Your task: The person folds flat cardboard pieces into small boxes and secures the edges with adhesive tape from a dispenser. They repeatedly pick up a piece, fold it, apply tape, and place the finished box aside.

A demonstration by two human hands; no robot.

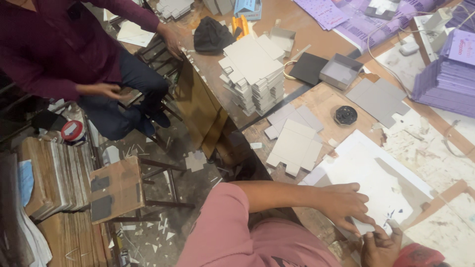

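Note:
My left hand [341, 202] lies flat, fingers spread, on a large white sheet [368, 165] on the worktable. My left arm reaches in from a pink sleeve at the bottom. My right hand [381, 244] sits at the sheet's near edge just below the left hand, fingers curled and thumb raised against the paper. Whether it pinches anything is hidden. Flat grey die-cut card blanks [294, 143] lie just beyond the sheet.
A tall stack of grey blanks [252, 69], a black round object [345, 115], a grey box tray [340, 70] and purple printed stacks [445, 74] crowd the table. A seated person in a maroon shirt [54, 44] is at upper left. A cardboard-topped stool [116, 190] stands on the littered floor.

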